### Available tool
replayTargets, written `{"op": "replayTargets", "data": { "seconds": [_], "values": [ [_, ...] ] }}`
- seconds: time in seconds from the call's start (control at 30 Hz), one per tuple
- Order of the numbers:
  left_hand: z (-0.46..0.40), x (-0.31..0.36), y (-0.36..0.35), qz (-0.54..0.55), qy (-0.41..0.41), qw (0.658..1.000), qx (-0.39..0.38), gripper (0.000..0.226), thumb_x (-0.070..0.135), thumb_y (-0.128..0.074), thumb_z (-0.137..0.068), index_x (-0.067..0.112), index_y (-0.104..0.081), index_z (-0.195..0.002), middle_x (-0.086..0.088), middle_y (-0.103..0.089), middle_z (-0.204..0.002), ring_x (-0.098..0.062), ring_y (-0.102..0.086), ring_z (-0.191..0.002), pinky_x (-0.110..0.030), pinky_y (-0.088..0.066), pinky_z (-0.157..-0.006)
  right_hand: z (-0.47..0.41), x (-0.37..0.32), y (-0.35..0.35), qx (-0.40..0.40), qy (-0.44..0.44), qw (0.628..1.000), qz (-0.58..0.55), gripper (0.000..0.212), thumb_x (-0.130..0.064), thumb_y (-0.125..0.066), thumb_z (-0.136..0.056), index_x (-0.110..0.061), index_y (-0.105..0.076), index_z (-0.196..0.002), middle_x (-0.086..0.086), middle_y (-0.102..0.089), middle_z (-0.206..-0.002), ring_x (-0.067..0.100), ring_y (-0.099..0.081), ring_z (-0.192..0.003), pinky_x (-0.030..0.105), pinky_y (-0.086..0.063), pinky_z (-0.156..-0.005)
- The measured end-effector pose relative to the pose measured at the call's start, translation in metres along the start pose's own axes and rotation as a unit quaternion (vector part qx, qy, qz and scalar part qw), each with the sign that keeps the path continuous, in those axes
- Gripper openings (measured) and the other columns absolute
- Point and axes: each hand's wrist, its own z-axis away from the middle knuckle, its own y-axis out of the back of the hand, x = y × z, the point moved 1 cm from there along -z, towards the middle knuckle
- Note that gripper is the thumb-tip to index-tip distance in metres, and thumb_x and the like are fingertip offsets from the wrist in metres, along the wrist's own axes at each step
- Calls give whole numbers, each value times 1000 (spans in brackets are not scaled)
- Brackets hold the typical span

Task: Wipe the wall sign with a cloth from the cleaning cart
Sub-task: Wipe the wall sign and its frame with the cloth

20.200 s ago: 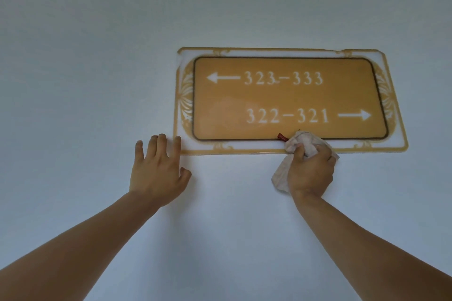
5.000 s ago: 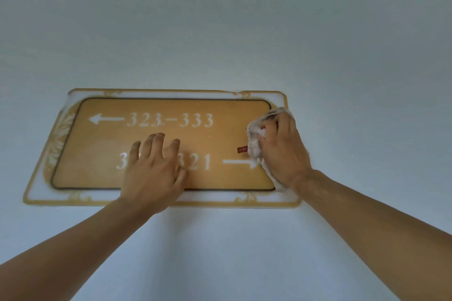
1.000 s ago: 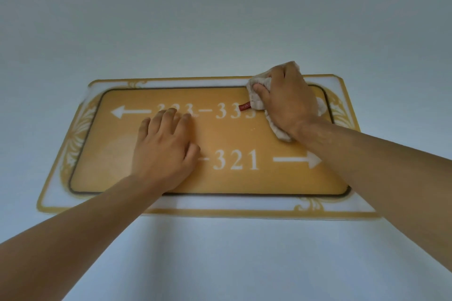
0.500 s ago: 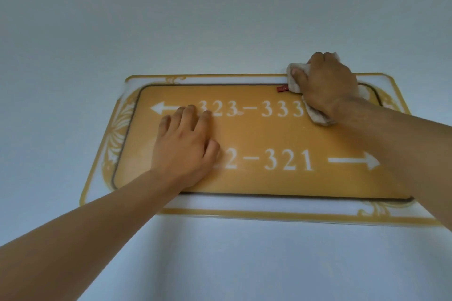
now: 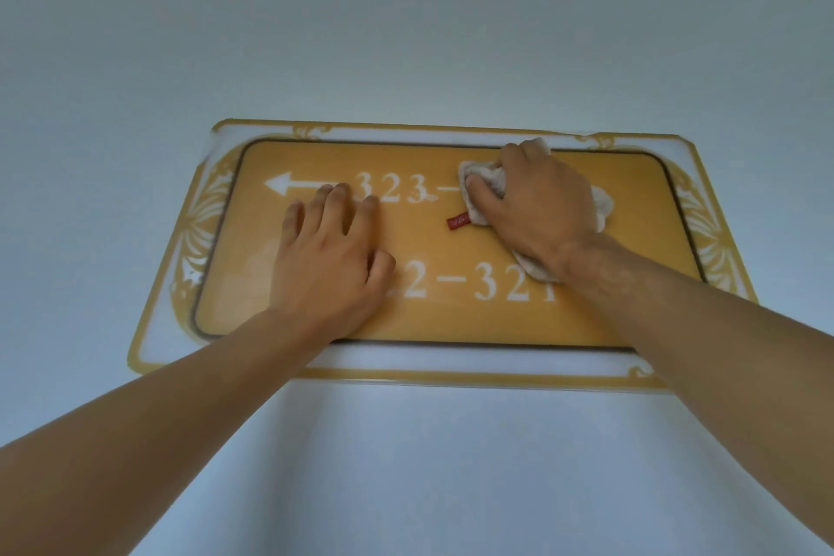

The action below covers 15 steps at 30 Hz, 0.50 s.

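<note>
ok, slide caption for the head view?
Right hand wipes the sign with a cloth; left hand flat on it.

The wall sign [image 5: 451, 316] reads "323" beside a left arrow above, and "2–321" below, partly covered.

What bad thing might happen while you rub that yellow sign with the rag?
Two risks, both guesses. The left hand lies flat on the sign, so it may leave fingerprints on the part it covers, and that part gets missed. The right hand rubs the cloth across the white numbers; hard rubbing might wear them.
</note>
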Motion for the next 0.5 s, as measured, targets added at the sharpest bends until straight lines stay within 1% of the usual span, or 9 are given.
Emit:
{"op": "replayTargets", "data": {
  "seconds": [0.07,0.17,0.2,0.33,0.5],
  "values": [
    [1,1,0,3,2,1000,1,62,42,-33,-87,16,-39,-143,-17,-37,-150,-33,-28,-144,-54,-20,-119,12,-7,0,4,11,1000,-6,50,-61,-39,-94,-17,-62,-101,4,-61,-99,18,-52,-73,31,-39,-59],
    [4,4,0,4,8,1000,1,62,40,-34,-87,14,-39,-143,-18,-37,-150,-34,-29,-143,-55,-20,-118,25,-13,2,10,22,1000,-6,49,-60,-42,-93,-17,-62,-99,2,-61,-94,14,-45,-70,29,-38,-55],
    [6,5,0,3,9,1000,0,62,40,-34,-87,14,-39,-143,-19,-37,-150,-34,-29,-142,-56,-21,-118,29,-15,3,11,22,1000,-5,48,-60,-42,-93,-17,-62,-98,1,-60,-94,14,-45,-69,29,-37,-54],
    [13,9,0,-8,7,1000,-11,63,42,-34,-90,12,-37,-145,-21,-36,-150,-36,-28,-143,-56,-20,-118,50,-23,9,11,36,999,-22,45,-60,-47,-89,-18,-63,-95,-1,-61,-92,18,-58,-75,27,-39,-54],
    [24,12,3,-23,-2,999,-28,62,41,-31,-91,12,-36,-145,-20,-34,-152,-37,-26,-144,-56,-21,-118,89,-35,23,-4,60,998,-35,40,-57,-52,-87,-19,-62,-88,-3,-61,-89,16,-59,-76,26,-35,-53]
  ]
}}
